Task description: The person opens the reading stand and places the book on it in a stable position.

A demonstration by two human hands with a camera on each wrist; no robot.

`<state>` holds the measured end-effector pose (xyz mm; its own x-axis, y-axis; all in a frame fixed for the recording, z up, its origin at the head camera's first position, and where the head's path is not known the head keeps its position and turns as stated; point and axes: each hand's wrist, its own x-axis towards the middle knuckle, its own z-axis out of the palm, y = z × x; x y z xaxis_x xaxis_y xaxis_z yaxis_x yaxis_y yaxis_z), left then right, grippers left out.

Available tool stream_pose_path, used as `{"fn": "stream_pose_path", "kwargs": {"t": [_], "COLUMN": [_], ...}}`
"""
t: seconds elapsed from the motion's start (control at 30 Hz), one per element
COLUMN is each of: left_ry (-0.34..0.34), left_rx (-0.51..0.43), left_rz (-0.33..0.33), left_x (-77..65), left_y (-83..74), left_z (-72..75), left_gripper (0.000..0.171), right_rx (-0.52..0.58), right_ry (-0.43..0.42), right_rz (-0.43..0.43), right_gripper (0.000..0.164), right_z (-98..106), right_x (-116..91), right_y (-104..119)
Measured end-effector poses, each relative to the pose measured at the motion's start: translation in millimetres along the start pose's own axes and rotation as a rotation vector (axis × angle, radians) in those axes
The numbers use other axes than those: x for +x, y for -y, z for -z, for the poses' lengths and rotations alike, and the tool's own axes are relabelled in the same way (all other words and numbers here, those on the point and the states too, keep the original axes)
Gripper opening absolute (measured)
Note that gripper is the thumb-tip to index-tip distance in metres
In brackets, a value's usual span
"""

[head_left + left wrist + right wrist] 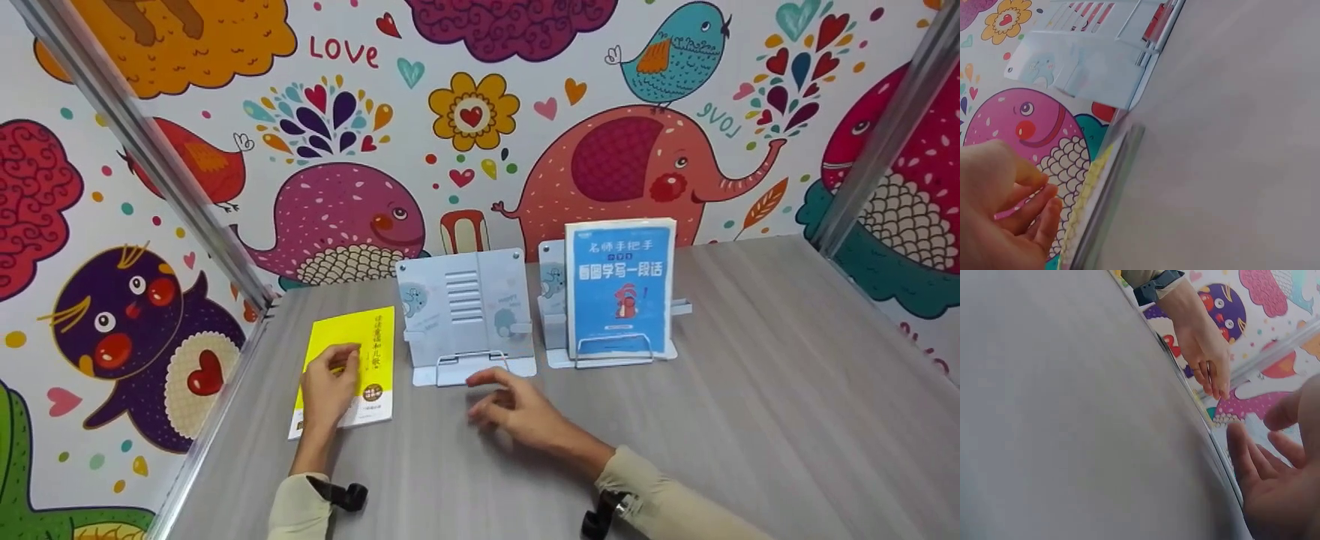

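Observation:
In the head view my left hand (330,386) hovers over a yellow book (377,356) lying flat on the table, its fingers loosely bent and holding nothing. The right wrist view shows a gap between that left hand (1204,354) and the book. My right hand (529,416), fingers apart and relaxed, is just in front of a white metal book stand (424,300) with no book on it. Its wire front rest (472,356) is near the right fingertips; whether they touch it I cannot tell. The stand (1095,67) also appears in the left wrist view.
To the right, a second white stand (553,289) holds a blue book (621,300) upright behind its wire rest. The grey wood-grain table (772,390) meets a wall with cartoon animals (615,172) at the back. A metal post (172,187) rises on the left.

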<state>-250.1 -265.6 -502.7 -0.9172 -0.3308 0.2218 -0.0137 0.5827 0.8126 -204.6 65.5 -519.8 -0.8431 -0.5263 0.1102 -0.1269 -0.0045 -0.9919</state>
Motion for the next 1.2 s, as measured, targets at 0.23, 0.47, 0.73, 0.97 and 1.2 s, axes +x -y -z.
{"fn": "stream_pose_path", "kwargs": {"t": [0.23,0.47,0.73,0.97,1.2], "left_ry": [-0.058,-0.029,0.078,0.102,0.079], "left_rx": [0.063,0.133,0.18,0.218,0.25], "left_rz": [0.071,0.118,0.148,0.177,0.213], "left_x": [-9.8,-15.8,-17.2,-16.7,-17.1], "left_y": [19.6,35.7,39.3,31.3,26.1], "left_z": [25.7,42.8,45.4,44.1,45.4], "left_gripper": [0.03,0.041,0.057,0.069,0.072], "right_rx": [0.07,0.158,0.244,0.284,0.291], "right_ry": [0.122,0.22,0.254,0.299,0.308], "right_rz": [-0.076,-0.142,-0.225,-0.239,-0.23], "right_gripper": [0.05,0.059,0.073,0.082,0.083], "right_z": [-31,-54,-63,-70,-72], "right_x": [19,40,60,73,75], "right_y": [-2,-3,-4,0,3]}}
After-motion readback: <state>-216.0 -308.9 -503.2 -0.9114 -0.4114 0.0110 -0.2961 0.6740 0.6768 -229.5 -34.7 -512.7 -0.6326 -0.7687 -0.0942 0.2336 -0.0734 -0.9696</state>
